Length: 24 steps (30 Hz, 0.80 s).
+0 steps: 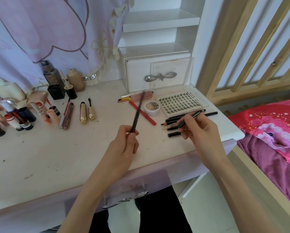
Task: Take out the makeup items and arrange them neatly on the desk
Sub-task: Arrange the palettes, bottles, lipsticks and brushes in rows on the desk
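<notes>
Black pencils [173, 122] beside right hand [201, 130], blurred pencil [137, 113] in left hand [126, 143]

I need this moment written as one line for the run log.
left hand: holds dark pencil, raised | right hand: holds black pencil above pencil row | desk: makeup laid out

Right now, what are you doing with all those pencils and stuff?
A person is sorting makeup on a white desk. The left hand holds up a dark pencil, blurred. The right hand pinches another black pencil over a row of dark pencils lying by the lash tray. Lipsticks and bottles crowd the desk's left side.
</notes>
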### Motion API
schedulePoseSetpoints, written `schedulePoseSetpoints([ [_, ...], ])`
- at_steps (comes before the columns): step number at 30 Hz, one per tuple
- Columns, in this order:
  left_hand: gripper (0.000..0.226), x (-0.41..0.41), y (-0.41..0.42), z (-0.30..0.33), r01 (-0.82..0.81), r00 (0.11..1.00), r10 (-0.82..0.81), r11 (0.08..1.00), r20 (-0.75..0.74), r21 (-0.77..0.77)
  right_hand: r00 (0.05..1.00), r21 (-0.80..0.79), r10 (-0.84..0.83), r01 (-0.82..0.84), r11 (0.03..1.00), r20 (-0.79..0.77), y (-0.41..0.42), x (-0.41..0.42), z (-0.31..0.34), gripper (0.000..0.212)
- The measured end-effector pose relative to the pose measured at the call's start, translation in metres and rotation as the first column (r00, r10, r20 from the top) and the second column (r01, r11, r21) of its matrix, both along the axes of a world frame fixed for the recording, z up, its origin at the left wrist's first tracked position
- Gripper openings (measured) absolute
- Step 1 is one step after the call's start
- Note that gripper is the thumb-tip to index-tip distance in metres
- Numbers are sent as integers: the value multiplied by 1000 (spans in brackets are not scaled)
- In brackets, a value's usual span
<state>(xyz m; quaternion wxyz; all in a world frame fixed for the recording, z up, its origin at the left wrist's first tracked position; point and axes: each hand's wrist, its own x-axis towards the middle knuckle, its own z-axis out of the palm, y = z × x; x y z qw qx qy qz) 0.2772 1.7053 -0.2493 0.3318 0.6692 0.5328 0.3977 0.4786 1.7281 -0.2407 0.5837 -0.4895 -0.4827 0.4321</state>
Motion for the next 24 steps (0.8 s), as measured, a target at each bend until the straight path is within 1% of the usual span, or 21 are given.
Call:
schedulePoseSetpoints([
  [1, 16, 2, 1, -1, -8, 1000, 8, 1000, 27, -11, 993, 16, 24, -26, 1000, 114, 0, 2, 1, 8],
  [2, 16, 4, 1, -1, -20, 998, 21, 1000, 53, -19, 963, 43, 38, -51, 998, 265, 0, 4, 2, 6],
  [3, 15, 5, 2, -2, -34, 997, 36, 999, 75, -23, 896, 79, 35, -78, 994, 443, 1, 8, 3, 8],
  [4, 16, 6, 3, -3, -48, 995, 49, 999, 89, -19, 789, 123, 17, -118, 985, 614, 1, 12, 3, 12],
  [5, 16, 6, 4, -3, -60, 994, 61, 998, 92, -9, 663, 165, -15, -165, 972, 748, 2, 17, 2, 20],
  [6, 17, 7, 5, -3, -71, 994, 70, 998, 84, 2, 551, 194, -50, -206, 959, 833, 2, 20, 0, 29],
  [7, 18, 8, 5, -4, -78, 995, 77, 997, 68, 10, 472, 213, -78, -239, 947, 878, 1, 23, -2, 34],
  [8, 18, 9, 5, -4, -82, 996, 81, 997, 46, 14, 424, 230, -102, -263, 937, 900, 0, 27, -5, 36],
  [9, 19, 11, 5, -3, -81, 997, 81, 997, 21, 18, 402, 249, -122, -280, 927, 907, -1, 29, -8, 35],
  [10, 21, 12, 5, -3, -77, 997, 77, 997, -6, 24, 401, 265, -136, -286, 921, 906, -1, 31, -11, 32],
  [13, 23, 15, 5, -2, -64, 997, 66, 997, -48, 38, 454, 261, -123, -255, 931, 882, -3, 34, -19, 19],
  [15, 21, 15, 5, -1, -56, 996, 60, 997, -68, 51, 474, 261, -122, -238, 936, 872, -3, 36, -22, 14],
  [17, 15, 16, 5, -1, -51, 994, 57, 996, -94, 67, 494, 273, -129, -231, 934, 860, -3, 39, -23, 13],
  [18, 14, 17, 5, -2, -48, 992, 57, 996, -111, 75, 519, 270, -125, -215, 939, 846, -3, 41, -22, 13],
  [21, 14, 23, 7, -4, -62, 982, 80, 992, -171, 108, 604, 257, -130, -128, 958, 786, -4, 51, -20, 16],
  [24, 17, 34, 12, -6, -86, 967, 114, 988, -230, 131, 644, 221, -115, -87, 971, 756, -6, 58, -17, 16],
])
